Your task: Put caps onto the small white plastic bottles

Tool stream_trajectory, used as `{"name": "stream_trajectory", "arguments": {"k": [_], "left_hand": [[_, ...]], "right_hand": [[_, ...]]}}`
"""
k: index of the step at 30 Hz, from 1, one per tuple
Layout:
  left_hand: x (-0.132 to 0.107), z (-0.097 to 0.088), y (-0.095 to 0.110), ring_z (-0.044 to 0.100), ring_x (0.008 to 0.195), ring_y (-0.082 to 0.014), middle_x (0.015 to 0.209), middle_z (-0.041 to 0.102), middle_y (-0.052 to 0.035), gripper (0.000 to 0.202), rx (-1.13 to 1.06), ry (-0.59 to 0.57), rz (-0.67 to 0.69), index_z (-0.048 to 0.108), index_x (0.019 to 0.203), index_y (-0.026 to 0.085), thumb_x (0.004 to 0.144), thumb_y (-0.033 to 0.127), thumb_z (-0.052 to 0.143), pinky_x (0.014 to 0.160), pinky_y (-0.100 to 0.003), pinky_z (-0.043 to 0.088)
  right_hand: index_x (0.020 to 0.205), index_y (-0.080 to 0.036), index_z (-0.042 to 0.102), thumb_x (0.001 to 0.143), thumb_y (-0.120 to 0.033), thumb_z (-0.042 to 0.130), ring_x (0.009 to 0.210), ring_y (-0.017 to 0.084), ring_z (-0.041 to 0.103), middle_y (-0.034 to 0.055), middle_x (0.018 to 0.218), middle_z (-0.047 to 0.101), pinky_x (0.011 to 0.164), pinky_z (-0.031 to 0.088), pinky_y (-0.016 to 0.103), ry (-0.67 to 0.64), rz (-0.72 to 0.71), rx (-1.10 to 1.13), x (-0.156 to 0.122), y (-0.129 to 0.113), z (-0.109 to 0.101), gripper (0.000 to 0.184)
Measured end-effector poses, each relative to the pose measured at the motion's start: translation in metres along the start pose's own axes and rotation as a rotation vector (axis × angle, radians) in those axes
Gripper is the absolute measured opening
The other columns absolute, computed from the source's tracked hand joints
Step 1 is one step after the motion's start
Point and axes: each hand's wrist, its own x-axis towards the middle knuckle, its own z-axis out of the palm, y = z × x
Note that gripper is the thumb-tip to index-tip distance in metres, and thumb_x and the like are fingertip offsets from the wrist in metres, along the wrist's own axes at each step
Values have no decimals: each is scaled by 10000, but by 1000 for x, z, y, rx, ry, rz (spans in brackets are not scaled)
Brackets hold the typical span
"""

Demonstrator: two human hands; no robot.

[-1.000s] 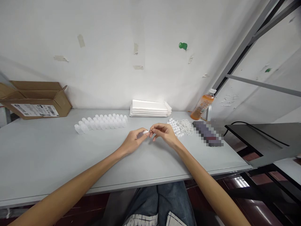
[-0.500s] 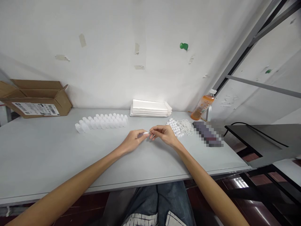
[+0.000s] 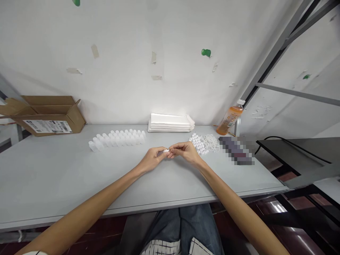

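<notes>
My left hand (image 3: 152, 159) is closed in a pinch on a small white plastic piece (image 3: 166, 151), held just above the grey table. Its thumb and fingers cover much of the piece. From the other side, my right hand (image 3: 187, 152) has its fingertips pressed together at the right end of that piece. Whatever lies between the right fingertips is too small to make out. Just beyond the right hand lie several small white pieces (image 3: 198, 142) in packed rows, with white looped cords (image 3: 211, 143) trailing from them.
Rows of translucent white plastic pieces (image 3: 117, 139) stand on the left of the table (image 3: 66, 177). A stack of flat white packets (image 3: 171, 123) rests against the wall. At the right are an orange drink bottle (image 3: 230, 118) and a blurred-out dark object (image 3: 237, 150). An open cardboard box (image 3: 53, 122) sits far left.
My right fingertips have moved in against my left ones, closing the small gap between the hands. The white piece remains in the left hand. The camera view has shifted slightly.
</notes>
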Motion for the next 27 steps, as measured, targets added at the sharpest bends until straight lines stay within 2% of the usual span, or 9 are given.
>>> {"name": "stream_trajectory", "arguments": {"k": [5, 9, 17, 23, 25, 27], "left_hand": [[5, 5, 4, 413, 524, -96, 593, 503, 23, 405, -38, 47, -32, 668, 881, 156, 876, 521, 492, 481, -216, 353], [7, 7, 3, 369, 475, -85, 564, 410, 55, 391, -151, 27, -64, 638, 1058, 157, 890, 477, 486, 472, -226, 353], [6, 6, -6, 482, 557, -95, 748, 558, -9, 418, -187, -1, -83, 588, 1225, 152, 882, 367, 485, 543, -246, 432], [4, 7, 1, 487, 565, -95, 886, 633, -40, 440, 43, 32, -15, 588, 1246, 172, 867, 386, 523, 539, -241, 421], [3, 7, 2, 547, 650, -122, 994, 642, -63, 478, 102, 57, 11, 546, 1297, 183, 856, 366, 543, 583, -254, 448], [2, 6, 1, 599, 884, -183, 1144, 607, -94, 558, 109, 76, 54, 471, 1367, 204, 834, 331, 573, 668, -270, 480]], "right_hand": [[839, -151, 723, 685, -420, 775, 648, 175, 688, 40, 724, 708, 607, 574, 305, 30, -75, -29, 1, -4, -2, 314], [927, -161, 699, 691, -404, 768, 602, 158, 667, 37, 772, 695, 544, 551, 289, 99, -107, -44, -1, -9, -4, 346], [863, -155, 700, 722, -439, 727, 600, 149, 645, 45, 782, 668, 498, 514, 263, 139, -106, -152, -2, -11, -3, 318], [844, -164, 705, 752, -443, 698, 618, 148, 629, 40, 769, 654, 486, 490, 250, 156, -145, -226, -1, -10, -6, 294], [845, -176, 708, 766, -441, 684, 623, 144, 616, 46, 811, 657, 483, 479, 253, 176, -173, -265, 0, -9, -9, 278], [849, -193, 712, 777, -437, 670, 647, 138, 601, 54, 890, 659, 499, 466, 256, 235, -219, -327, 1, -8, -14, 257]]}}
